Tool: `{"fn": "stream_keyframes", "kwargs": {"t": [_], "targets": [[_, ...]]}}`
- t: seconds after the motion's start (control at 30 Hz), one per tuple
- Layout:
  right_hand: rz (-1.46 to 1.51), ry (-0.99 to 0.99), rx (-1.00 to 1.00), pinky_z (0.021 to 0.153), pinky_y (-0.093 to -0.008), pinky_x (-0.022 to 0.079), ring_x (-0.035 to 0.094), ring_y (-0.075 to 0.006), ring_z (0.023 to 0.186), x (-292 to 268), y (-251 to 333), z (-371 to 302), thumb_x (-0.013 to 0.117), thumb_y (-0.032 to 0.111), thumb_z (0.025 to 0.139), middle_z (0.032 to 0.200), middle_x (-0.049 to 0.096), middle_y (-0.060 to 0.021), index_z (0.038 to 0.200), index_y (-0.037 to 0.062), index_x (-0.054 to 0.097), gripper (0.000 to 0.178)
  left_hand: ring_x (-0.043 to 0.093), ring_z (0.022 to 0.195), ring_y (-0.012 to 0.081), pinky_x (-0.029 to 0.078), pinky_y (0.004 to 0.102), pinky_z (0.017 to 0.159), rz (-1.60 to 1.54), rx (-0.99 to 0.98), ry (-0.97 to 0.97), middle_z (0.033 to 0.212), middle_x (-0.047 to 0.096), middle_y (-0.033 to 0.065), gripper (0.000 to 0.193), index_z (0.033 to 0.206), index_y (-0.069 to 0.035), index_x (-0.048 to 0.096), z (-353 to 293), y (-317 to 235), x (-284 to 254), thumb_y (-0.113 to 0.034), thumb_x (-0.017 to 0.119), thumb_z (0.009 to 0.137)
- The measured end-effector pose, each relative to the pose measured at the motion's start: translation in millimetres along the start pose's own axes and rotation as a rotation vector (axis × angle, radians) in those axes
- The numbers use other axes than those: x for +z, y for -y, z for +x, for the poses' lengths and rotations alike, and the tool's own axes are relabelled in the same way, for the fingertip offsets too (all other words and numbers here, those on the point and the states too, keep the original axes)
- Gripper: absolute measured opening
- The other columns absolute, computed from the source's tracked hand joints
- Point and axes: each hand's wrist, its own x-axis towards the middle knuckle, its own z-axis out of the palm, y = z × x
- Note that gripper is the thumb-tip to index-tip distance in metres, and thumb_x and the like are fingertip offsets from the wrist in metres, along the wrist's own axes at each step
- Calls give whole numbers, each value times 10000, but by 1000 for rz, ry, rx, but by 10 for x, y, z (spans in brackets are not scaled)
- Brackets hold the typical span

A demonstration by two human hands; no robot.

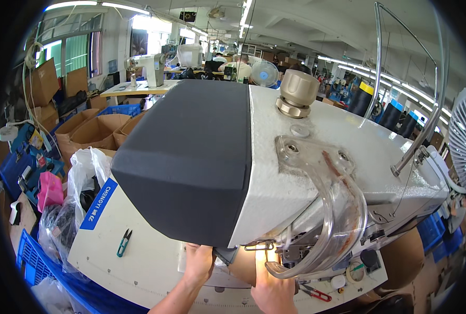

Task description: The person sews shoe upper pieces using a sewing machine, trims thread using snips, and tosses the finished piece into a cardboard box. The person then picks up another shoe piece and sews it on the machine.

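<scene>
The big sewing machine head (185, 157), with a dark grey cover and white body, fills the middle. Under its front edge, my left hand (197, 267) is closed at a dark grey piece of material (226, 255); its fingertips are hidden behind the cover. A tan piece of material (243, 269) curves between my hands; whether it is joined to the grey one, I cannot tell. My right hand (272, 285) grips the tan piece from the right, fingers pointing forward beside the needle area, partly behind a clear plastic tube (324, 230).
Green-handled thread snips (124, 243) lie on the white table (107, 272), left. Red-handled snips (316, 294) and small round items sit at right. Plastic bags (83, 178) and a blue crate (70, 285) border the left side. A metal thread stand (416, 141) rises at right.
</scene>
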Motion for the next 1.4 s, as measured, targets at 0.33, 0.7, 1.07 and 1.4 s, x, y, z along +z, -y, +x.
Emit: {"fn": "stream_keyframes", "kwargs": {"t": [0.33, 0.7, 1.07, 1.4], "targets": [[-3, 328, 51, 740, -457, 468, 620, -324, 808, 266, -362, -56, 667, 200, 722, 877, 643, -118, 935, 13, 600, 291, 601, 756, 73, 484, 222, 688, -75, 45, -117, 851, 649, 11, 76, 875, -23, 636, -46, 37, 63, 25, 577, 878], [205, 281, 69, 753, -438, 497, 634, -340, 795, 477, -539, -24, 550, 229, 819, 870, 645, -178, 961, 44, 612, 241, 591, 722, 66, 473, 211, 618, -6, 117, -98, 822, 644, 18, 57, 866, -14, 631, 1, 15, 34, 1, 582, 891], [110, 415, 233, 928, -399, 430, 626, -333, 851, 1026, -901, -314, 438, 282, 883, 872, 645, -175, 871, -8, 592, 328, 470, 601, 45, 366, 215, 488, 19, 35, -134, 749, 570, -14, 45, 860, -31, 608, 81, 93, 19, -25, 581, 896], [26, -191, -101, 751, -375, 493, 612, -257, 779, 511, -714, 38, 664, 227, 739, 872, 642, -61, 875, 103, 633, 186, 554, 745, 72, 465, 224, 607, 149, 47, -224, 831, 578, -4, 43, 927, -4, 589, 117, 90, 51, -22, 577, 889]]}}
